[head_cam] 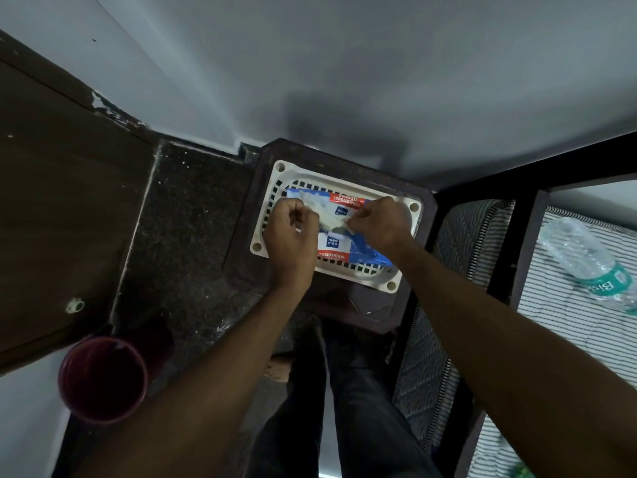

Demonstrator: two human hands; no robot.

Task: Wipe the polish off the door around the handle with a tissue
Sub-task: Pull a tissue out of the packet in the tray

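Observation:
A white tissue (330, 217) stretches between my two hands above a blue, white and red wipes pack (358, 248). The pack lies in a white perforated plastic basket (375, 276) on a dark brown stool (348, 305). My left hand (291, 236) pinches the tissue's left end with its fingers curled. Gripping the right end is my right hand (381, 224). The dark brown wooden door (51, 201) stands at the left, its handle out of view.
A maroon bucket (103, 379) sits on the dark speckled floor (186, 236) at lower left. A black bed frame (524, 215) and striped mattress (579, 326) with a clear water bottle (586, 260) fill the right. My legs stand below the stool.

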